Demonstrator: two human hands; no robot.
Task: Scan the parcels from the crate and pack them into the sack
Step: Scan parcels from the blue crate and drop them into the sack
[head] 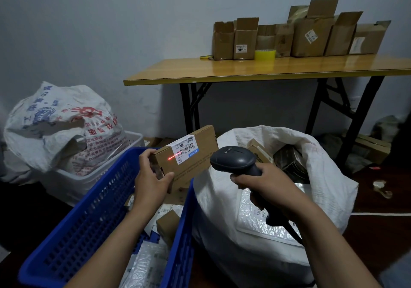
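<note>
Your left hand clasps the labelled cardboard parcel above the far end of the blue crate — your right hand, just right of it, is curled around the barcode scanner.

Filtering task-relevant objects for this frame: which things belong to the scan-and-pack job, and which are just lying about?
In the job:
left hand holding the cardboard parcel
right hand gripping the scanner
blue crate
white sack

Lying about:
folding table
open boxes on it
yellow tape roll
printed sack in the white basket
</note>
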